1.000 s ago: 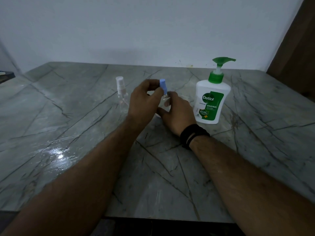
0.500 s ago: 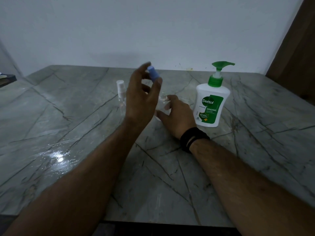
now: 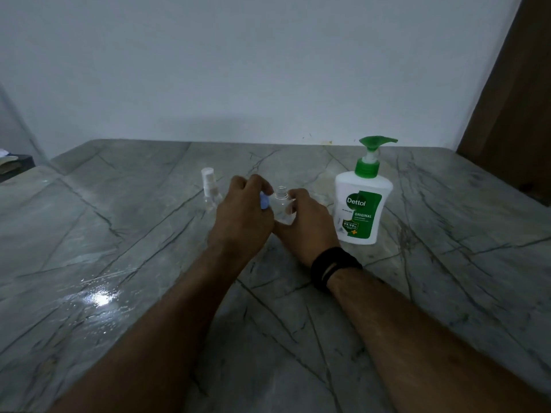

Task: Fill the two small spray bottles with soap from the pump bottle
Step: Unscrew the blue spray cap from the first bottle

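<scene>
**A:** What are your fingers doing right now?

**B:** On my left hand [image 3: 241, 216] the fingers are curled around a small blue spray cap [image 3: 264, 201]; only a sliver of it shows between thumb and knuckles, just left of frame centre. My right hand [image 3: 304, 222] has its fingers wrapped round the lower half of a clear little bottle [image 3: 281, 208], which stands upright on the bench [image 3: 447, 263] with its neck open and bare.

**A:** So which step is that?

**B:** I read it as the opening step on the first bottle: cap off and in my left hand, bottle steadied by my right, nothing pumped yet as far as I can see. The bottle looks empty, though it is clear and the light is dim.

**A:** And the other things?

**B:** The second spray bottle [image 3: 209, 189] stands to the left of my hands, white cap on, untouched. The pump bottle [image 3: 362, 201] of soap, white with a green pump head, stands just right of my right hand, spout pointing to the right of the frame.

**A:** Next move?

**B:** I would judge it calls for setting the cap down, then bringing the open neck under the spout. The neck is narrow, so the aim has to be careful or soap will run down the outside.
</scene>
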